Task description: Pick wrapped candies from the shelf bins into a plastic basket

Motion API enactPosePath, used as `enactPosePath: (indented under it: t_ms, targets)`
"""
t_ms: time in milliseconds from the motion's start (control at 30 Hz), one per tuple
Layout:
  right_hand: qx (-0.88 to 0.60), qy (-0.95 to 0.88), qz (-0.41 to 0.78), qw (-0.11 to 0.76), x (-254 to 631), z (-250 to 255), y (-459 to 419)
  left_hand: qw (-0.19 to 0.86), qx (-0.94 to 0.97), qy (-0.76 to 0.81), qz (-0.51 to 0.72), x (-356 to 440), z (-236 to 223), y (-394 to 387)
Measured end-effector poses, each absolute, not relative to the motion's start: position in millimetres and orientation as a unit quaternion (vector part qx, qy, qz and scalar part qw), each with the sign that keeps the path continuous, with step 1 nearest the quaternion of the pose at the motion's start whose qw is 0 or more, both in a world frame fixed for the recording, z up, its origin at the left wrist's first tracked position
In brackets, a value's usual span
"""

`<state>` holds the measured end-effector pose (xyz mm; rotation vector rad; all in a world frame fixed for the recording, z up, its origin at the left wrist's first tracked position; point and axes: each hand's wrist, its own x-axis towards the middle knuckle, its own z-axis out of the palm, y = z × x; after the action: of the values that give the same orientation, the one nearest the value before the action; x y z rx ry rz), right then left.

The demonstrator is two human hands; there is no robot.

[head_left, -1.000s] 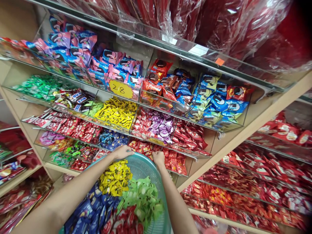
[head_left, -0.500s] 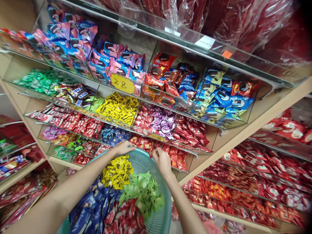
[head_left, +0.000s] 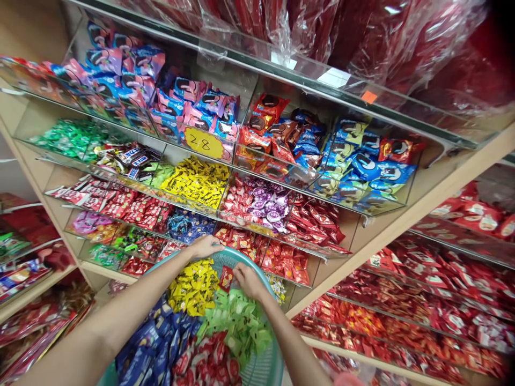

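A green plastic basket (head_left: 267,356) holds heaps of wrapped sweets: yellow (head_left: 193,287), light green (head_left: 237,324), dark blue (head_left: 151,343) and red-and-white (head_left: 207,362). My left hand (head_left: 204,246) is closed over the far rim of the basket. Inside the basket, near the far wall, my right hand (head_left: 247,280) pinches a small red sweet packet (head_left: 226,279) at its fingertips. Just beyond the rim, a shelf bin contains similar red packets (head_left: 284,260).
Tiered clear-fronted shelves face me, with blue-and-pink packets (head_left: 195,110) above and yellow sweets (head_left: 197,179) lower. A yellow price tag (head_left: 204,143) reads 28. More red-wrapped sweets (head_left: 422,289) fill shelves at right, past a slanting wooden panel (head_left: 386,236).
My right hand has moved from the red packets in the shelf bin down into the basket, bringing a red packet. My left hand stays on the rim.
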<state>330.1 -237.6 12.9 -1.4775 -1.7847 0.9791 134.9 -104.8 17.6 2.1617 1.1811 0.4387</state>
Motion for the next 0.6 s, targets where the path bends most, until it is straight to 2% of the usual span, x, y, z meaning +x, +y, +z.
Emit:
enactPosePath:
  t_ms: [133, 267, 600]
  targets:
    - [-0.514, -0.615, 0.507, 0.317, 332.8, 5.2, -234.4, 0.312, 0.821, 0.448, 0.167, 135.1, 18.4, -105.1]
    - [-0.449, -0.563, 0.638, 0.272, 335.5, 3.9, -228.3, 0.308, 0.831, 0.432, 0.165, 135.0, 18.7, -104.7]
    - [-0.436, -0.517, 0.703, 0.22, 310.2, -11.8, -207.5, 0.29, 0.837, 0.439, 0.15, 134.8, 21.5, -106.6]
